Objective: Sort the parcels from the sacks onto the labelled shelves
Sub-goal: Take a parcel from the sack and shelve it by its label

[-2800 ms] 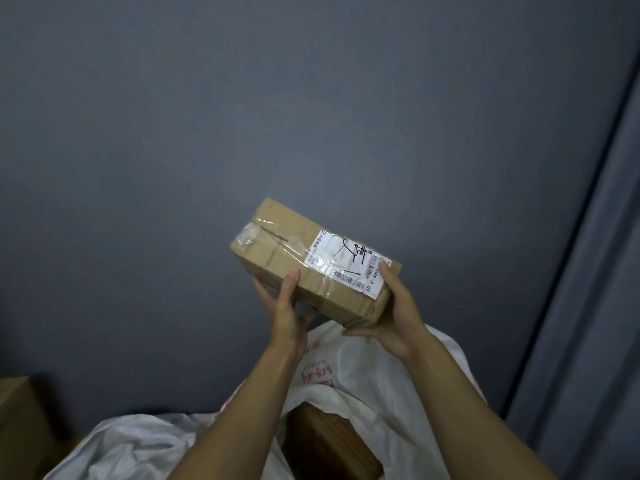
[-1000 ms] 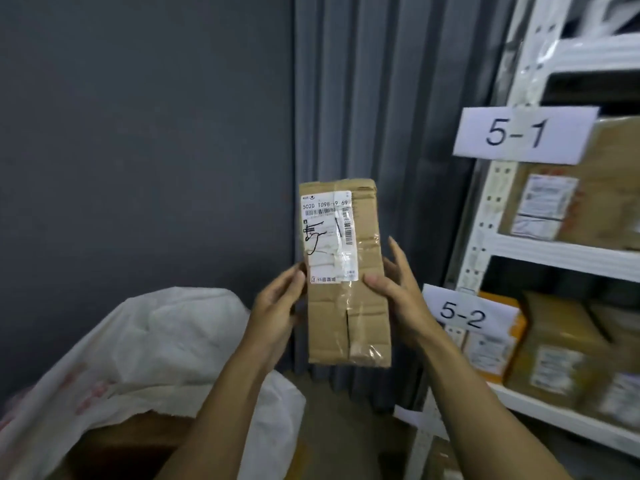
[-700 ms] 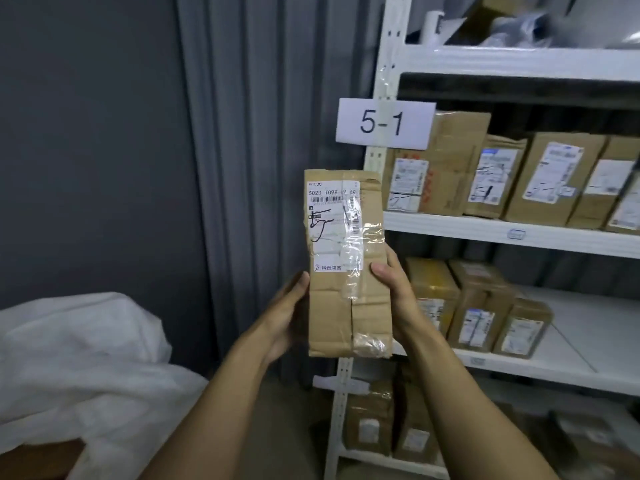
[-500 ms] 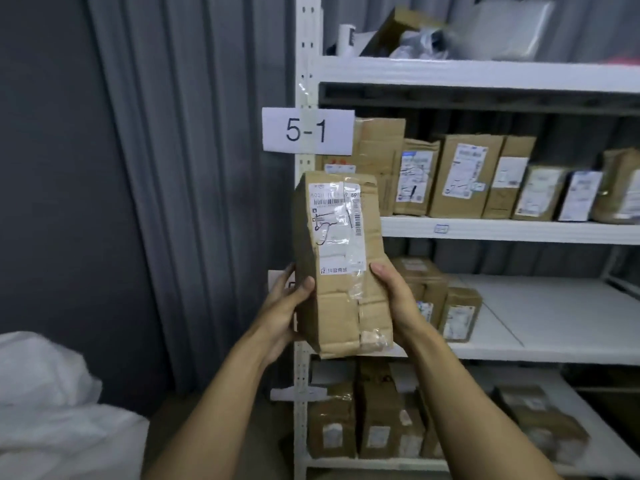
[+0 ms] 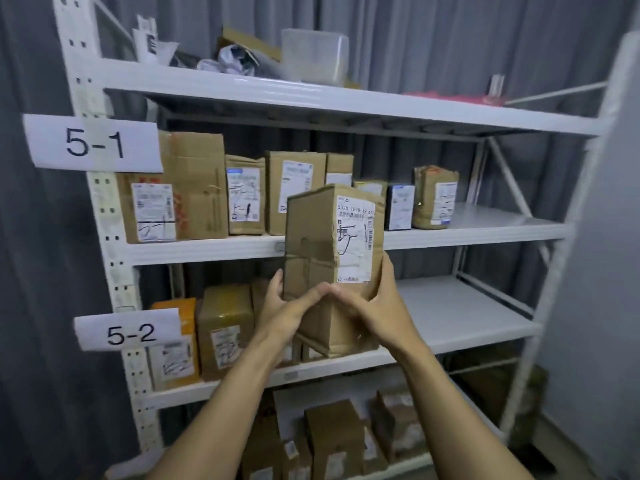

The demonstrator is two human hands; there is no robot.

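Note:
I hold a tall brown cardboard parcel [image 5: 330, 258] upright in front of a white rack. Its white shipping label faces me, with a handwritten mark on it. My left hand [image 5: 285, 311] grips its lower left side and my right hand [image 5: 375, 303] grips its lower right side; both thumbs meet across the front. The parcel stands level with the front edge of the shelf marked 5-1 [image 5: 95, 143]. The shelf marked 5-2 [image 5: 130, 332] lies just below it.
Shelf 5-1 carries a row of several parcels [image 5: 244, 194], with bare board at its right end [image 5: 495, 216]. Shelf 5-2 has parcels [image 5: 225, 329] on the left and bare board on the right [image 5: 457, 308]. More boxes [image 5: 334, 441] sit on the bottom level. Grey curtain behind.
My view swung right from the white sack to face the rack squarely. The parcel, turned upright, moved closer to the shelves, and my hands slid lower with thumbs meeting across its front.

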